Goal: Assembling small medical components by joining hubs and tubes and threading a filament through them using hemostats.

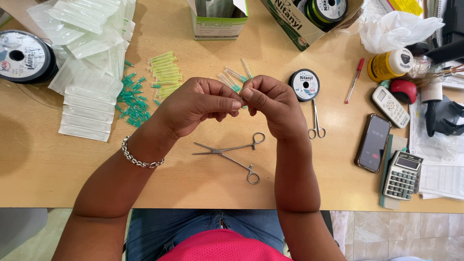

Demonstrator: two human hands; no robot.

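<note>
My left hand (pixel 193 106) and my right hand (pixel 273 104) meet above the wooden table (pixel 48 169), fingertips pinched together on a thin clear needle cap (pixel 245 87) held between them. Below the hands lie open metal forceps (pixel 232 153). Just behind the hands rest a few capped needles with green hubs (pixel 232 77). A small spool of thread (pixel 305 84) sits right of my right hand, with small scissors (pixel 316 121) under it. A chain bracelet (pixel 137 157) circles my left wrist.
Left: a pile of clear blister packs (pixel 89 53), green needle hubs (pixel 133 99), yellow-green caps (pixel 165 72), a large spool (pixel 21 55). Back: two open boxes (pixel 217 19). Right: a red pen (pixel 354 79), yellow bottle (pixel 389 64), two phones (pixel 373 142), calculator (pixel 402 175), papers.
</note>
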